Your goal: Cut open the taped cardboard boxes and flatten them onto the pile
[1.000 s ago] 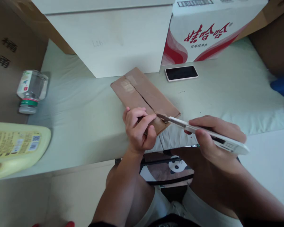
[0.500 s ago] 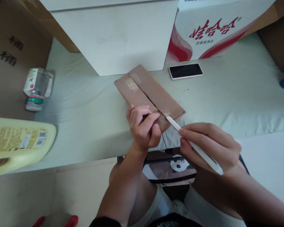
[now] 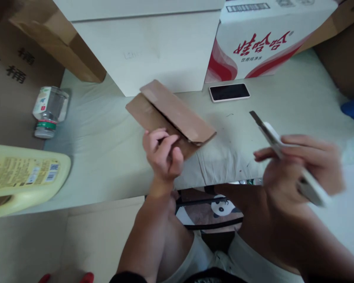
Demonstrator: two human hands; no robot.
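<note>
A small brown cardboard box [image 3: 179, 112] lies slantwise on the pale green cloth. Its top seam is parted, and the flap on the far side is raised a little. My left hand [image 3: 163, 153] is closed on the near side of the box, fingers curled over the near flap. Off to the right, my right hand [image 3: 303, 169] grips a white utility knife [image 3: 273, 135] and is slightly blurred. The knife's metal blade is out, points up and to the left, and is apart from the box.
Behind the box stand a white carton [image 3: 153, 51] and a red-and-white carton [image 3: 253, 51]. A phone [image 3: 229, 92] lies in front of them. At left are a clear bottle [image 3: 50, 110] on its side and a yellow jug [image 3: 26, 177]. The cloth's front edge runs above my knees.
My right hand has drawn the knife out of the seam and moved right, its blade now showing. The box has shifted left with my left hand, and its seam has opened.
</note>
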